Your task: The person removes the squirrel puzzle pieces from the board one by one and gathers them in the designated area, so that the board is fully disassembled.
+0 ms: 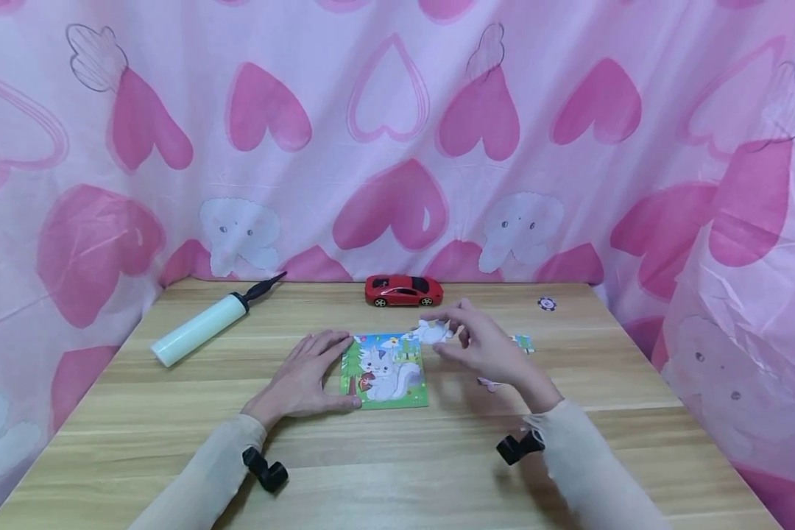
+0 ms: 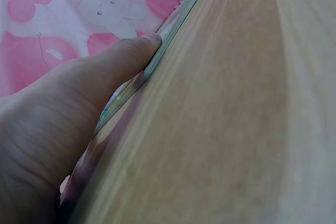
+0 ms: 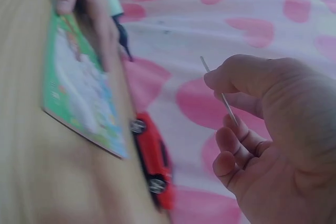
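Observation:
A square picture puzzle (image 1: 384, 375) with a white squirrel, green border and blue sky lies on the wooden table. My left hand (image 1: 308, 375) rests along its left side, fingers extended, the thumb on its lower left corner. In the left wrist view, the thumb (image 2: 121, 61) lies over the puzzle's edge. My right hand (image 1: 486, 350) pinches a thin, mostly white puzzle piece (image 1: 432, 332) between thumb and fingers, above the puzzle's upper right. The right wrist view shows this piece (image 3: 229, 109) nearly edge-on. Two more puzzle pieces, one greenish (image 1: 523, 343) and one pinkish (image 1: 488, 384), lie near the right hand, partly hidden by it.
A red toy car (image 1: 404, 291) stands at the table's back edge, before a pink heart-patterned curtain (image 1: 391, 206). At the back left lies a pale hand pump (image 1: 202, 327) with a black nozzle. A small round chip (image 1: 547, 304) lies at the back right.

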`<state>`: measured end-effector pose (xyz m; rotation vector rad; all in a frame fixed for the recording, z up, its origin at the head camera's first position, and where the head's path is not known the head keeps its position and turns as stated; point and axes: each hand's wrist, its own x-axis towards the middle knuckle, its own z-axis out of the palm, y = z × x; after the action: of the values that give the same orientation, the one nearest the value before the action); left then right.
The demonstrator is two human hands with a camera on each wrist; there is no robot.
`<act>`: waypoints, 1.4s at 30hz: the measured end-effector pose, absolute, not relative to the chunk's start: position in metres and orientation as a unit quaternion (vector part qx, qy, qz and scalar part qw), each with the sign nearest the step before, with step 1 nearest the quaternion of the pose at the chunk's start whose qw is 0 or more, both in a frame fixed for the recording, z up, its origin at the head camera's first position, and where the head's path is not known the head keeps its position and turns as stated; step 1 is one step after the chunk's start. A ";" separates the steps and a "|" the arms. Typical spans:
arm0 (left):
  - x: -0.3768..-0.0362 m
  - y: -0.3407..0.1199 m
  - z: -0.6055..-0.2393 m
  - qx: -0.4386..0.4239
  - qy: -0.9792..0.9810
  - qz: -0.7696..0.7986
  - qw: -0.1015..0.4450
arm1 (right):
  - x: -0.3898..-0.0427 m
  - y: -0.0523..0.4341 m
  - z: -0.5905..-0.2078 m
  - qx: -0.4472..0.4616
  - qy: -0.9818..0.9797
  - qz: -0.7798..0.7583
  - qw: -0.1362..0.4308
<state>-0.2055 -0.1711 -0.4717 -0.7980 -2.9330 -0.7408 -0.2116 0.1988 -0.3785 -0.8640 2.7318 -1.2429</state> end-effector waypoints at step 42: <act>-0.206 -0.171 -0.473 -0.253 -0.943 -0.218 0.018 | -0.163 0.293 -0.387 -0.294 0.878 -0.373 -0.059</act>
<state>-0.2056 -0.1713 -0.4733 -0.7856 -2.9283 -0.6762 -0.1626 0.2929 -0.3869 -0.9590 2.8676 -1.2189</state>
